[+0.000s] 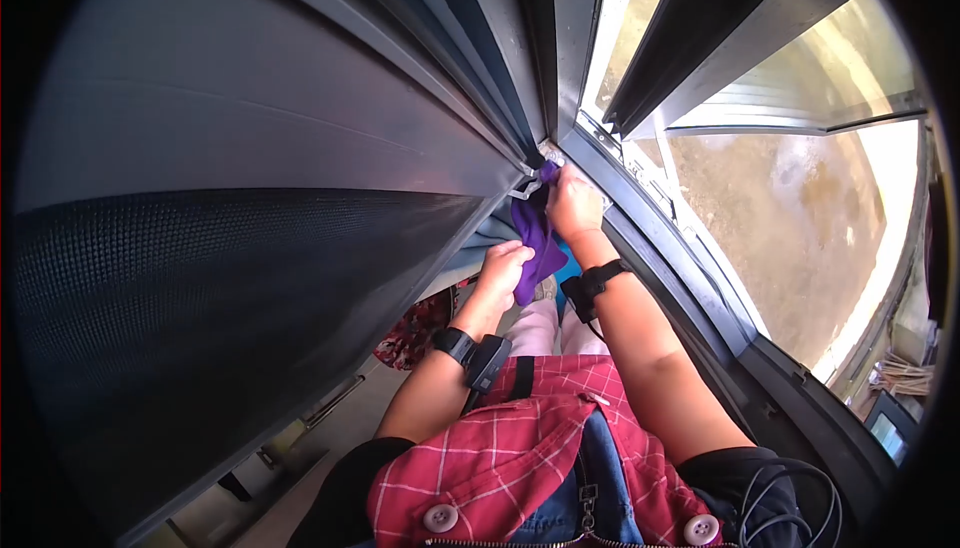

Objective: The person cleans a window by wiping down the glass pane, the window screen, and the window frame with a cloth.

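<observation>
A purple cloth (pixel 533 228) hangs between my hands at the corner of a dark window frame (pixel 640 203). My left hand (pixel 506 270) is closed on the lower part of the cloth. Higher up and to the right, my right hand (pixel 575 205) has its fingers closed on the cloth's upper end, against the frame corner. Beside the cloth's top, a small metal bracket (pixel 524 188) shows at the edge of the dark mesh panel. The fingertips of my right hand are partly hidden.
A large dark panel with mesh (pixel 180 288) fills the left side. On the right an opened window sash (pixel 750 48) stands outward over brownish ground (pixel 780 218). A patterned red item (pixel 415 333) lies low on the left. Loose cables (pixel 795 508) hang by my right sleeve.
</observation>
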Demonstrator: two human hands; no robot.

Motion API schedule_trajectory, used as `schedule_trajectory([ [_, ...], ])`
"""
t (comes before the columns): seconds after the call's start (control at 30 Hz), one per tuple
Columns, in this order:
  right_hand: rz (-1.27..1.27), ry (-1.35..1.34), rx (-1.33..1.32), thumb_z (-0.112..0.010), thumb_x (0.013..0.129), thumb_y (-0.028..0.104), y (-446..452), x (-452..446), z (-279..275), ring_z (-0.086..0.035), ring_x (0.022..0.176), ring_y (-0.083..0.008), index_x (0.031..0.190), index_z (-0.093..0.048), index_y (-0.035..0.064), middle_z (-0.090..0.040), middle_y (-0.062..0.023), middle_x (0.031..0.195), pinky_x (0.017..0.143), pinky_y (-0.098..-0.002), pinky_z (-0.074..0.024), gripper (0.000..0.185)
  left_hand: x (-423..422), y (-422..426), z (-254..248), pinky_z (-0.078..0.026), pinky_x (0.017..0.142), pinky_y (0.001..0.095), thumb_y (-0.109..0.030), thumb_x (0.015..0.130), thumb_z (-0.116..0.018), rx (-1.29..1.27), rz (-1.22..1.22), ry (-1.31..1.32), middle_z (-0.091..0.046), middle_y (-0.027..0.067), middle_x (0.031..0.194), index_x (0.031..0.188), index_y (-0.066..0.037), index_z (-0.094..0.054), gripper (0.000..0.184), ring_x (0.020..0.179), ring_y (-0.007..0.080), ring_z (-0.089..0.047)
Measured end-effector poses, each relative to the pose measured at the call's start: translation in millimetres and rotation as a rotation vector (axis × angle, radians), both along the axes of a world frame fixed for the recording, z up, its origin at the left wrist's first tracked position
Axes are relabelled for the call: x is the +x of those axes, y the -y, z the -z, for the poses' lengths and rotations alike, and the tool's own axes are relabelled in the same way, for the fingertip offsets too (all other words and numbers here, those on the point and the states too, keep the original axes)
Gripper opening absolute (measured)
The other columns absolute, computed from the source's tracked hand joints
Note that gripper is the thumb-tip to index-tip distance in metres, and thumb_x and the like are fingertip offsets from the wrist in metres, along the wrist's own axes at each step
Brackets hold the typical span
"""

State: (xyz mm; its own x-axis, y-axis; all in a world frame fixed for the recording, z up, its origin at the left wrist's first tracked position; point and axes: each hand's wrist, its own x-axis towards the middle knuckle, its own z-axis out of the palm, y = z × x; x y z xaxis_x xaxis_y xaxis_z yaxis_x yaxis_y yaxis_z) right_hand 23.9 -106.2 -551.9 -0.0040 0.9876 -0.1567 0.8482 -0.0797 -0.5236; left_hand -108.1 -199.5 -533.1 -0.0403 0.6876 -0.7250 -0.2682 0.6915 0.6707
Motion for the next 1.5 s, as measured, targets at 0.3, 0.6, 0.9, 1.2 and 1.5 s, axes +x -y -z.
schedule_trajectory([
  [0.3, 0.053, -0.09, 0.137, -0.058, 0.082, 0.019, 0, 16, -22, -0.063, 0.069, -0.0389, 0.09, -0.051, 0.0053, -0.064, -0.0195, 0.072, 0.066, -0.0479, -0.0507, 0.018, 7, 12, 2, -0.048, 0.066, 0.0259, -0.004, 0.081, -0.056, -0.031, 0.082, 0.095, -0.061, 0.0047, 0.076, 0.088, 0.003, -0.062, 0.011, 0.068, 0.0129, -0.059],
  [0.6, 0.063, 0.109, 0.07, -0.052, 0.084, 0.017, -26, 8, -5, -0.066, 0.072, -0.0358, 0.089, -0.049, 0.0033, -0.066, -0.0181, 0.076, 0.065, -0.0447, -0.0527, 0.015, 7, -5, 3, -0.047, 0.079, 0.0286, -0.005, 0.079, -0.062, -0.033, 0.085, -0.016, -0.062, 0.0131, 0.099, 0.119, 0.013, -0.049, 0.045, 0.09, 0.0177, -0.059],
  [0.9, 0.243, 0.212, 0.005, -0.055, 0.084, 0.02, 74, 83, 13, -0.065, 0.068, -0.0371, 0.091, -0.045, 0.0037, -0.064, -0.0204, 0.073, 0.062, -0.0461, -0.0519, 0.021, 27, 2, -7, -0.043, 0.064, 0.0255, -0.005, 0.079, -0.06, -0.014, 0.32, 0.082, -0.059, 0.0021, 0.076, 0.084, 0.002, -0.063, 0.01, 0.07, 0.0104, -0.053],
  [1.2, 0.495, 0.118, -0.12, -0.06, 0.082, 0.017, 202, 189, -18, -0.062, 0.074, -0.0376, 0.083, -0.055, 0.0013, -0.063, -0.0218, 0.08, 0.067, -0.0438, -0.0482, 0.016, 59, 32, -1, -0.037, 0.053, 0.0272, -0.006, 0.076, -0.06, 0.051, 0.705, 0.054, -0.052, 0.0, 0.061, 0.068, -0.002, -0.063, 0.009, 0.058, 0.0101, -0.047],
  [1.5, 0.214, -1.373, -0.349, -0.084, 0.062, 0.028, 204, 106, -76, -0.05, 0.11, -0.0161, 0.125, -0.046, 0.0058, -0.053, -0.0037, 0.117, 0.096, -0.0313, -0.0381, 0.076, 88, 18, -66, -0.041, 0.061, 0.0229, -0.008, 0.079, -0.058, 0.191, 0.841, 0.493, -0.059, 0.0002, 0.072, 0.075, -0.001, -0.064, 0.01, 0.066, 0.007, -0.052],
])
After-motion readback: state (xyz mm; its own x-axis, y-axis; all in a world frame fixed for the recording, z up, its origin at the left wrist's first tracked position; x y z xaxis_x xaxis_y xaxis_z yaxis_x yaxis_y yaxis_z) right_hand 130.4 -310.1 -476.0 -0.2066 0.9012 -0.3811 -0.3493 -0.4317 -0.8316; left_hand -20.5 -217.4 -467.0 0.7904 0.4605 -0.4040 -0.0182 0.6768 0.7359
